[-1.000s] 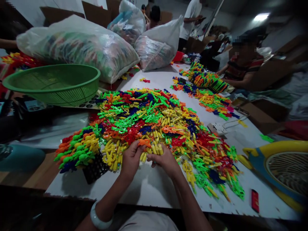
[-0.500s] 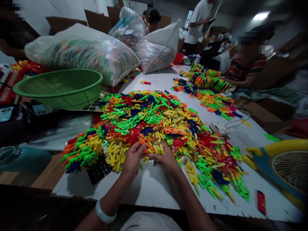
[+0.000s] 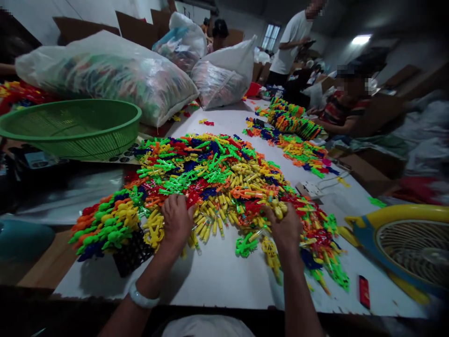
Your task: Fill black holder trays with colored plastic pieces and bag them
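A: What changes over the last half second?

B: Spacing. The left hand [image 3: 177,222] and right hand [image 3: 287,229] were together at the front of the pile [image 3: 217,171], with an orange piece at the left fingertips; now they are well apart.

A: Right grip?

B: Fingers curled, pinching a yellow bunch [image 3: 278,209] near the pile's right front part. Yellow was at this hand before too; the bunch sits further right now.

A: Left grip?

B: Palm down, fingers bent onto the pile's left front part. Fingertips hidden; cannot tell whether they pinch anything. The orange piece no longer shows there; I cannot pick it out in the pile.

A: Between them?

B: Loose yellow sticks [image 3: 212,217] fanned along the pile's edge, some tips over the bare table [image 3: 224,285]. A green piece [image 3: 246,245] lies just left of the right hand.

A: Meaning for the work?

B: My reading: joint handling at one spot gives way to separate handling, the right hand carrying the yellow, the left at the heap.

A: Surroundings?

B: Black tray [image 3: 129,257] near the left forearm; fan [image 3: 400,224] at far right.
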`<state>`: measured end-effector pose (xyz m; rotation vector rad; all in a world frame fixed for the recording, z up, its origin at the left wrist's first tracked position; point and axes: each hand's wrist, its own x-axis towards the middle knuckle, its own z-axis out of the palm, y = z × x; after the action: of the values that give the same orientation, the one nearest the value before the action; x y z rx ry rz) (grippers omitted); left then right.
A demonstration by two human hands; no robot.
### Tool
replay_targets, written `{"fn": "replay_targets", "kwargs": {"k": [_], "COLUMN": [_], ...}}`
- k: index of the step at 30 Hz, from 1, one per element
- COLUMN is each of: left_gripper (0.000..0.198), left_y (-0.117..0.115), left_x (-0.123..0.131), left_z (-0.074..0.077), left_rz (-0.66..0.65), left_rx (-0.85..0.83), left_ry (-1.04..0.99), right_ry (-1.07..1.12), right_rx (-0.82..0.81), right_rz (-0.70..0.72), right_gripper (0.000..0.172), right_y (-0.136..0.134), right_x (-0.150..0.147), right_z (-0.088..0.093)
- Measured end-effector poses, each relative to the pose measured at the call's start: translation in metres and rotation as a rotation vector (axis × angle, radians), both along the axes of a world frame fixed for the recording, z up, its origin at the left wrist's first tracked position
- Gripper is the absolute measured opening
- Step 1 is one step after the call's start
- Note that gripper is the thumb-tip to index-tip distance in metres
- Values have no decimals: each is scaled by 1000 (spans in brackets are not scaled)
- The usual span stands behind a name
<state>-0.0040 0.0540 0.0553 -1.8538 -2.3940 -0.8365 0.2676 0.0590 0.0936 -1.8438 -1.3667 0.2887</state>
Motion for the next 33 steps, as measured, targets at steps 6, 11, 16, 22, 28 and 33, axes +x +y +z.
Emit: {"fn": "replay_targets", "kwargs": {"k": [6, 11, 16, 22, 28, 33], "left_gripper": [20, 22, 12, 12, 7, 31], "left_y": [-15, -27, -29, -29, -31, -16], "left_x": [17, 23, 23, 18, 5, 5], "left_z": [3, 7, 14, 27, 28, 28], "left_rz": [-288, -344, -343, -487, -827, -775], "left_rx": [-35, -100, -98, -63, -283, -215], "left_ry": [-626, -923, -780, -398, -350, -410], "right_ry": [398, 83, -203, -318, 312, 295], "right_rx": [-115, 130, 329, 307, -236, -117], "right_rz": [630, 755, 813, 810, 897, 602], "right_gripper": [28, 10, 27, 28, 17, 27], "right_y": [-22, -23, -26, -27, -8, -5], "right_x": [-68, -74, -72, -77, -53, -8], "right_z": [-14, -15, -12, -11, -26, -8]}}
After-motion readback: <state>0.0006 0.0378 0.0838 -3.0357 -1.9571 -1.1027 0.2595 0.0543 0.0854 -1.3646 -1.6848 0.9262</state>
